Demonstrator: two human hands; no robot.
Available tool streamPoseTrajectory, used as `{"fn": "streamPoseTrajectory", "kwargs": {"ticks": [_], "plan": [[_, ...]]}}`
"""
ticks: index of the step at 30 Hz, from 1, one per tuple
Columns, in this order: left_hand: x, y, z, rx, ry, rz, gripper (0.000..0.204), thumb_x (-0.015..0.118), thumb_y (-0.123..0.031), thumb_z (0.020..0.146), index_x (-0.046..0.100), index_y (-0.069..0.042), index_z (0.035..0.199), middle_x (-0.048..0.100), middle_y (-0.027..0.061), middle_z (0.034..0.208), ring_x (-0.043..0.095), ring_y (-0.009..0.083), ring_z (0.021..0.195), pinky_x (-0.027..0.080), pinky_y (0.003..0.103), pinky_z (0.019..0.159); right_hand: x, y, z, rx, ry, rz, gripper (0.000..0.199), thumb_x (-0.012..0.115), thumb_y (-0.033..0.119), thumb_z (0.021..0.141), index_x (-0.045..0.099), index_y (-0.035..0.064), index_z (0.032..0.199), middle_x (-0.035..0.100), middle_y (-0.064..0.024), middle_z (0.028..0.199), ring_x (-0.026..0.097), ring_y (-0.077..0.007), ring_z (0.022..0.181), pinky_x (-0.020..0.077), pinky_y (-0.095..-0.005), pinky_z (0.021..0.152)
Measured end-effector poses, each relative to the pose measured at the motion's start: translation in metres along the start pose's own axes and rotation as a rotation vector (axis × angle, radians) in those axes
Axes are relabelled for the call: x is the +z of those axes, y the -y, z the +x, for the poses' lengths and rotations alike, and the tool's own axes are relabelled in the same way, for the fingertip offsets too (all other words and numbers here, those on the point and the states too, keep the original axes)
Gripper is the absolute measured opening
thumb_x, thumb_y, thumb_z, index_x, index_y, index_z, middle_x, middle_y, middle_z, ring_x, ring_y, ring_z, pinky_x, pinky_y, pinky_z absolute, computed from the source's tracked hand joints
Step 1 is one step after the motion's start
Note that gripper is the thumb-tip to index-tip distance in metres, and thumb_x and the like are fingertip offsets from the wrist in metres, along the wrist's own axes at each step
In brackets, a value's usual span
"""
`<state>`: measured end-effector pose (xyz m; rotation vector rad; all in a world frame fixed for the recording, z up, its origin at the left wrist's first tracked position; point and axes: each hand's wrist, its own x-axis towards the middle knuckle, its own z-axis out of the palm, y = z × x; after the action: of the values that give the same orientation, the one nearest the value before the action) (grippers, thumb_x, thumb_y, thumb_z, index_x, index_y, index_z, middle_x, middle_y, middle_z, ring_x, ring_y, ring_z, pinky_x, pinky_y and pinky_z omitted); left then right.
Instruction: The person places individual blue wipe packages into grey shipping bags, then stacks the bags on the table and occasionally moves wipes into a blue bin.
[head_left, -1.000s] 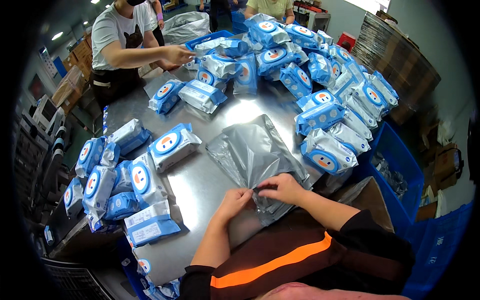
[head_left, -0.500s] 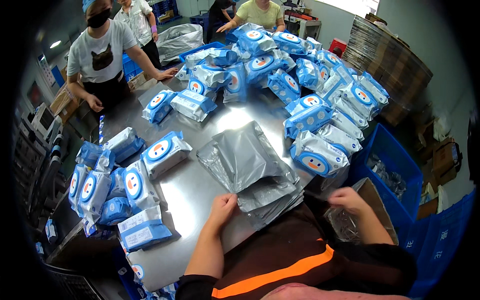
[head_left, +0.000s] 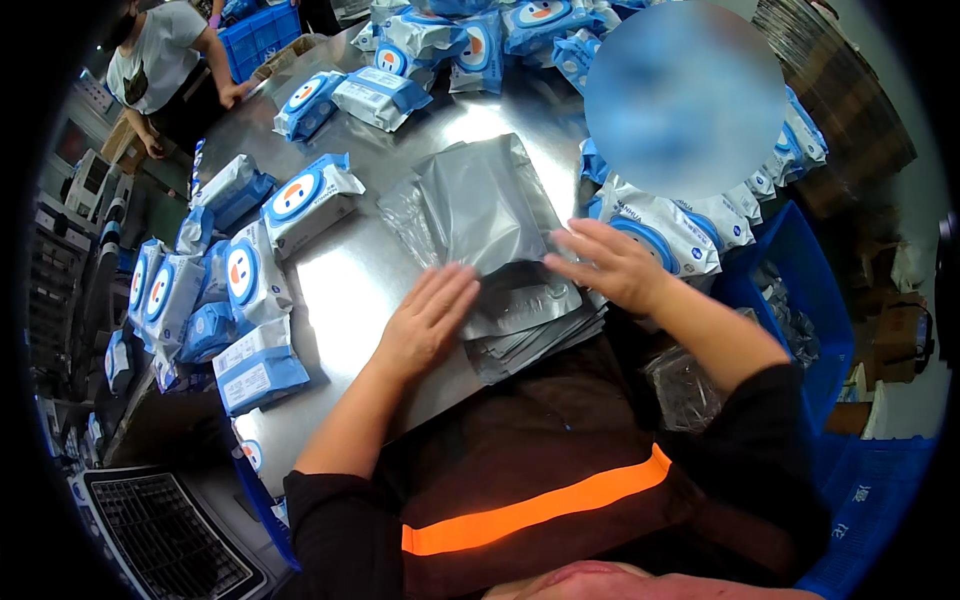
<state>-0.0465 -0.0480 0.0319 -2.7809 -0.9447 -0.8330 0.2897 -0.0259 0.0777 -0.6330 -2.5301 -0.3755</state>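
Both flat hands, left hand (head_left: 425, 325) and right hand (head_left: 610, 262), on grey bags (head_left: 480, 205).

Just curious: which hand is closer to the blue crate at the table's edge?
Right. The right hand lies on the grey bags, just beside the blue crate; the left hand rests further away.

Wearer: dark top, orange band.
Black long sleeves pushed up to the elbows, forearms bare. Dark brown front panel over the chest, crossed by one bright orange stripe. Left hand (head_left: 425, 325) and right hand (head_left: 610, 262) bare; no gloves, rings or watch visible.
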Motion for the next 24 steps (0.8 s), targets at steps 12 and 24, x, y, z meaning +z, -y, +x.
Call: {"fn": "streamPoseTrajectory", "kwargs": {"ticks": [12,24], "plan": [[0.075,0.022,0.036,-0.953,-0.389,-0.659,0.031,0.059,-0.010,0.097,0.063,-0.005,0.127,0.060,0.0092,0.082,0.057,0.0193,0.077,0.047,0.030,0.075,0.074,-0.006,0.040,1.440,0.372,1.134,0.041,0.048,0.038,0.103,0.055,-0.0017,0.108,0.062,-0.0205,0.081,0.067,-0.0354,0.084,0.0532,-0.0437,0.083],[0.101,0.041,0.013,-0.725,-0.431,-0.783,0.043,0.046,-0.003,0.094,0.046,0.005,0.136,0.052,0.0194,0.131,0.052,0.0300,0.123,0.038,0.040,0.109,0.104,0.013,0.065,1.517,-0.127,1.414,0.104,0.081,0.047,0.082,0.028,-0.0096,0.152,0.046,-0.0234,0.147,0.041,-0.0287,0.138,0.0343,-0.0378,0.112]]}}
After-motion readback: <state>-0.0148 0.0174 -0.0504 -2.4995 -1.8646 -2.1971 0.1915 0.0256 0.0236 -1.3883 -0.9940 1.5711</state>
